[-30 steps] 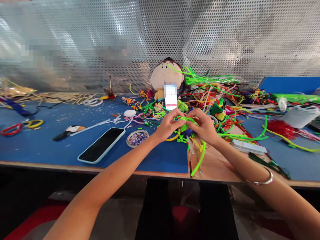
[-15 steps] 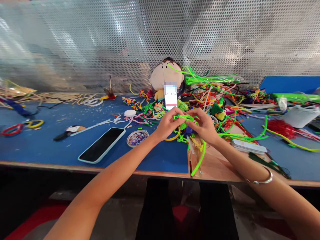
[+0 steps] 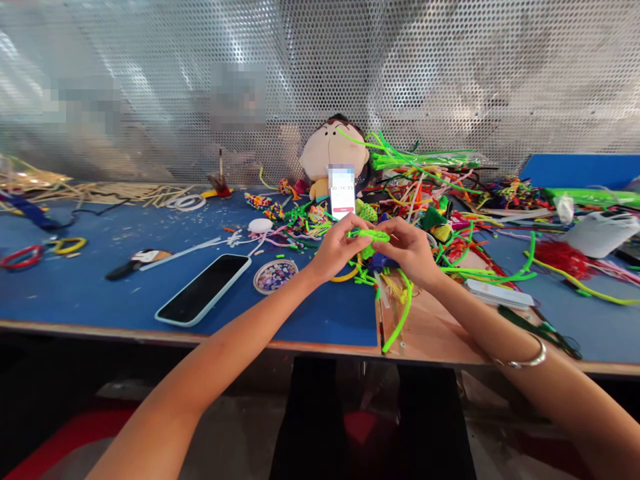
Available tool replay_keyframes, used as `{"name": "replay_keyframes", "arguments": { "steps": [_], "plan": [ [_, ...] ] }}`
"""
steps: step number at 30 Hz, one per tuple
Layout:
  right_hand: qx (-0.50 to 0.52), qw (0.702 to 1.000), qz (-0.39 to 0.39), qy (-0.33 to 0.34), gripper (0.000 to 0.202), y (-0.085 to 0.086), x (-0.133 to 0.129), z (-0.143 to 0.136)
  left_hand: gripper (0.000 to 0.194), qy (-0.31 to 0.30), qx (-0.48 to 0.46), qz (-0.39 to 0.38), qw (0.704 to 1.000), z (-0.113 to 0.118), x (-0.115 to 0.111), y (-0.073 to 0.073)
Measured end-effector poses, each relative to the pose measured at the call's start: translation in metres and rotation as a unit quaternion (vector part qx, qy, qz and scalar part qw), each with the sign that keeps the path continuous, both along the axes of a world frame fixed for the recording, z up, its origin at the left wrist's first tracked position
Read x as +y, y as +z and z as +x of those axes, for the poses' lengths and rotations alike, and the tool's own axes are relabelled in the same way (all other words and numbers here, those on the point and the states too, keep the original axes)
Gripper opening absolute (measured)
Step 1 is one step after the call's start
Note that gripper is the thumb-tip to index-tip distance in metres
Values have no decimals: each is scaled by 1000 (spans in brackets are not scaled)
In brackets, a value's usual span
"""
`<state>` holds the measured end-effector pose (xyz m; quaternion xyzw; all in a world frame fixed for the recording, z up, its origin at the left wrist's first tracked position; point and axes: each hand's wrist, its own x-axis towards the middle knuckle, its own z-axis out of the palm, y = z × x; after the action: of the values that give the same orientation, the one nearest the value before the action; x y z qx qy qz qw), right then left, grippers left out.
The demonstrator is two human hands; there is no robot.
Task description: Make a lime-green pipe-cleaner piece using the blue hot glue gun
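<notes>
The left hand (image 3: 336, 250) and right hand (image 3: 411, 252) meet just above the table (image 3: 100, 293). Both pinch a small green fuzzy stem (image 3: 373, 237) between fingertips, one hand at each end. It looks very light, soft and bendy, so it should fold with little push and not break. The fuzz should keep it from slipping. Holding it near the bend, as now, seems best. A longer green stem (image 3: 400, 317) curls down below the right hand. A dark phone (image 3: 203, 290) and a round dish of beads (image 3: 275, 276) lie to the left. Farther back stand a small lit phone (image 3: 342, 191), a doll (image 3: 327, 150) and a pile of stems (image 3: 440, 193).
</notes>
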<state>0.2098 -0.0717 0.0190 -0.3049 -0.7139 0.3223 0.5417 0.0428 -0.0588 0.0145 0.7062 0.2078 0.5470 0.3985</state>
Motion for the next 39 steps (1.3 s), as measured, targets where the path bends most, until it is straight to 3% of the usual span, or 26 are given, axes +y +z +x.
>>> {"name": "replay_keyframes", "arguments": {
  "steps": [11,15,27,39],
  "plan": [
    [22,1000,3,14,17,2,-1,0,21,-15,-3,-19,1000,0,0,-4],
    [32,999,-3,12,14,2,-1,0,31,-15,20,-48,999,0,-2,-3],
    [38,999,7,-4,12,3,-1,0,32,23,28,-35,999,0,-1,-6],
    [-13,997,58,-38,10,2,0,3,44,-19,11,-118,993,1,-1,-8]
  ]
}}
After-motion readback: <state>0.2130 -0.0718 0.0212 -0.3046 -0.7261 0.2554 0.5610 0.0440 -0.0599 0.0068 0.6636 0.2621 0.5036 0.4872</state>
